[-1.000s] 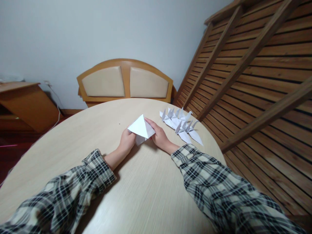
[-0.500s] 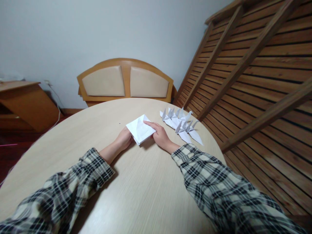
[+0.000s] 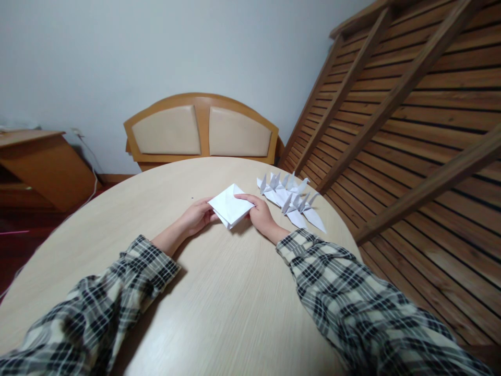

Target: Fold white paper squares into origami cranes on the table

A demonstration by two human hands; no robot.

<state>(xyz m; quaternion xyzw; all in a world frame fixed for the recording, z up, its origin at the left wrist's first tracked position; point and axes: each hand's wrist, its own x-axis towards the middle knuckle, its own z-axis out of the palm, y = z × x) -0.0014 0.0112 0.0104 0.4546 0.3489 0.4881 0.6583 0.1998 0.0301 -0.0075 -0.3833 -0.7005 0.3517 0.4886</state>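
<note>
- right hand: fingers mostly hidden under the paper
- cranes: overlapping, count unclear
- speck: too small to tell
- desk: cut off at left
- sleeves: cut off by the bottom edge

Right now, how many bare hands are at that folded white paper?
2: the left hand at the left corner of the folded white paper, the right hand gripping its right side. Both may be partly hidden.

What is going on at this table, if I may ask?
Someone in plaid sleeves is handling a folded white paper over a round table. The right hand grips its right corner; the left hand is at its left corner, partly hidden by it. The paper is a layered diamond shape; several paper birds sit grouped beyond the right hand.
</note>
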